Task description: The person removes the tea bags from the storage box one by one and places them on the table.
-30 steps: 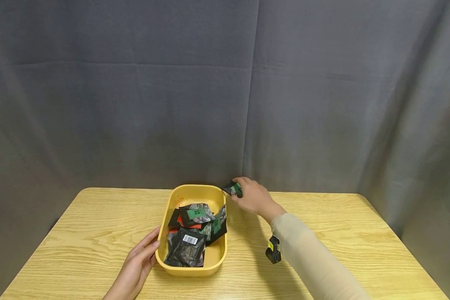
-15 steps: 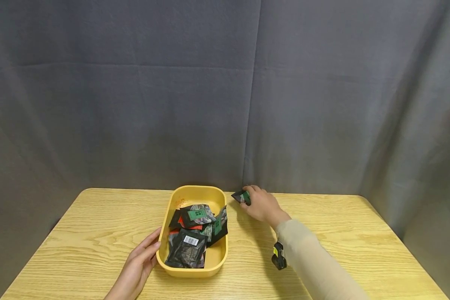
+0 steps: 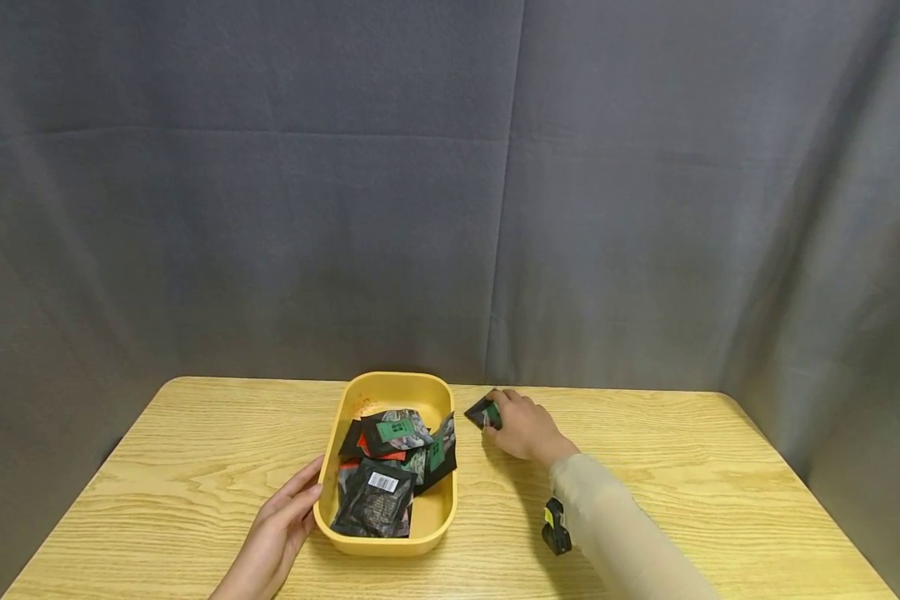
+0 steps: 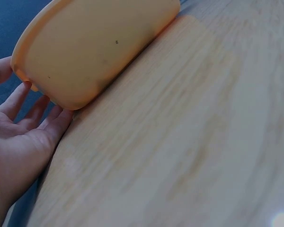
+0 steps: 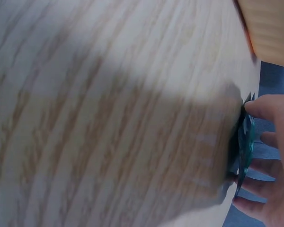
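Note:
A yellow plastic bin (image 3: 450, 500) stands on the table, holding several black foil packets (image 3: 375, 500), some with green or red labels and one with a white barcode. My left hand (image 3: 277, 525) rests against the bin's left side, its fingers touching the outer wall; in the left wrist view the fingers of the left hand (image 4: 23, 137) lie along the bin's lower edge. Right of the bin, my right hand (image 3: 523, 425) pinches a black packet (image 3: 483, 412) with a green label, low at the tabletop. In the right wrist view the packet (image 5: 246, 142) is seen edge-on, thumb and fingers around it.
The wood-grain table (image 3: 682, 483) ends at a grey curtain (image 3: 607, 208) close behind the bin. A small black device (image 3: 557, 527) is fixed at the right wrist, on a beige sleeve (image 3: 622, 525).
My right hand has carried the packet from beside the bin's far right corner rightward, then down and nearer to me, onto or close to the table. My left hand stays at the bin.

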Demonstrator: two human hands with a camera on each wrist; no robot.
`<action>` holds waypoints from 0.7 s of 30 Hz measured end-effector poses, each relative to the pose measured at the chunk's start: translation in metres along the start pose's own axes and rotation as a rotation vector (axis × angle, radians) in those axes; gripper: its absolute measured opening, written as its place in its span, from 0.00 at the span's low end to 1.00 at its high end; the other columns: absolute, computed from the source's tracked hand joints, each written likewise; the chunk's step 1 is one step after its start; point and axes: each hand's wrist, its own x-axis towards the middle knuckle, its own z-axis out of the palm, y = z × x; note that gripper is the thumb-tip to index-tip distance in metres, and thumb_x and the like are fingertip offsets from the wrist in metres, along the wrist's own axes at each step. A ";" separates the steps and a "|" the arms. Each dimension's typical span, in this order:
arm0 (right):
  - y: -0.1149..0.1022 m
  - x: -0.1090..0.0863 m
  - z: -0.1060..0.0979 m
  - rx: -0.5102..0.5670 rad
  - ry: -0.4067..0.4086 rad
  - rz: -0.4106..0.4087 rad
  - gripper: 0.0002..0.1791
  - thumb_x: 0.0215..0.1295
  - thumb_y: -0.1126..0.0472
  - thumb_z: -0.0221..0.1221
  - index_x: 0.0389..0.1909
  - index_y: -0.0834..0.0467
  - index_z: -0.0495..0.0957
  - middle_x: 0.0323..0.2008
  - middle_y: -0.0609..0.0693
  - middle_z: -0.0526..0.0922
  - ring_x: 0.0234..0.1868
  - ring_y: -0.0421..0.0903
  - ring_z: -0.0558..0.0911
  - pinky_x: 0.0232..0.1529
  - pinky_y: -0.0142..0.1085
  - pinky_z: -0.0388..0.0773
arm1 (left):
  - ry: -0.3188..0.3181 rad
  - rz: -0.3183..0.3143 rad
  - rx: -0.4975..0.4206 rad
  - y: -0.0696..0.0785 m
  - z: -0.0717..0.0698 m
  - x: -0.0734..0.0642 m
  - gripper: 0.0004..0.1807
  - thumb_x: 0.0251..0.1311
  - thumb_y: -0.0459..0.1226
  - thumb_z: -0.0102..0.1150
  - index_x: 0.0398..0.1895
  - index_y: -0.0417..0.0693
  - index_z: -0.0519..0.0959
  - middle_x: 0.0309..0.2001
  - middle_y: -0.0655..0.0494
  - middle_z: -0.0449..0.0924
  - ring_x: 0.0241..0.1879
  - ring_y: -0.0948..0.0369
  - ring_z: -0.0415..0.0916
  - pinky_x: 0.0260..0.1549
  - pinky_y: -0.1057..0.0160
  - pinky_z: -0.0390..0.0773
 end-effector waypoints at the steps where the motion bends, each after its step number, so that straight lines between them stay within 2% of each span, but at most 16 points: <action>1: 0.000 0.000 0.000 0.001 -0.003 0.002 0.30 0.66 0.51 0.62 0.66 0.58 0.70 0.63 0.62 0.72 0.57 0.61 0.76 0.56 0.58 0.73 | -0.001 0.000 -0.001 0.000 0.000 0.000 0.34 0.71 0.39 0.52 0.77 0.39 0.56 0.72 0.45 0.60 0.55 0.69 0.74 0.53 0.70 0.74; 14: 0.000 -0.002 0.001 -0.027 0.004 -0.020 0.30 0.67 0.49 0.63 0.66 0.58 0.71 0.63 0.62 0.73 0.59 0.62 0.74 0.57 0.57 0.72 | -0.021 -0.010 0.011 0.001 0.000 0.000 0.34 0.72 0.40 0.51 0.77 0.41 0.55 0.75 0.42 0.54 0.55 0.72 0.73 0.53 0.73 0.73; 21: -0.001 -0.002 -0.004 -0.011 0.121 -0.101 0.23 0.68 0.54 0.61 0.60 0.58 0.76 0.59 0.57 0.78 0.59 0.57 0.77 0.57 0.52 0.74 | -0.012 0.015 0.008 -0.001 0.000 0.000 0.33 0.72 0.38 0.50 0.76 0.39 0.55 0.73 0.42 0.56 0.55 0.70 0.73 0.53 0.72 0.73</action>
